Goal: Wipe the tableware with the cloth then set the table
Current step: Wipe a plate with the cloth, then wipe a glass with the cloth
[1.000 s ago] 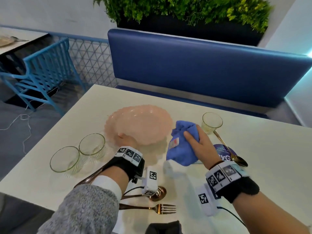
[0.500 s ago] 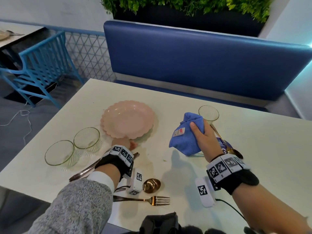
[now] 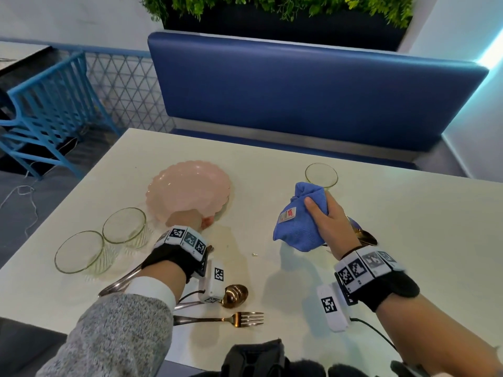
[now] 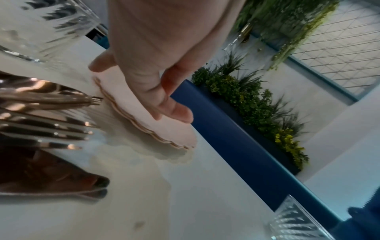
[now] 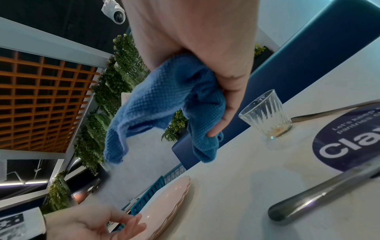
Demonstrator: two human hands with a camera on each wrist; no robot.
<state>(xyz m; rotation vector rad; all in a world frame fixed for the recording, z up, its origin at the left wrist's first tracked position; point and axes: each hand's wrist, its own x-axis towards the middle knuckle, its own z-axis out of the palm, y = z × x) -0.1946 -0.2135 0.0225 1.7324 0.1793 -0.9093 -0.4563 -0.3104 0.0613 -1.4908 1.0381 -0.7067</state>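
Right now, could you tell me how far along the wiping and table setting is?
Early on. Nothing looks laid out yet: the fork and spoon lie loose at the near edge, and two glasses sit grouped at the left. In hand: the right hand grips the blue cloth above the table, while the left hand touches the pink plate's near rim. Wiping everything and arranging it remains.

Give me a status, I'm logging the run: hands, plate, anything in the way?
Left hand touching near rim of pink plate, fingers straight. Right hand gripping blue cloth, off the table. Forks lie beside plate's rim.
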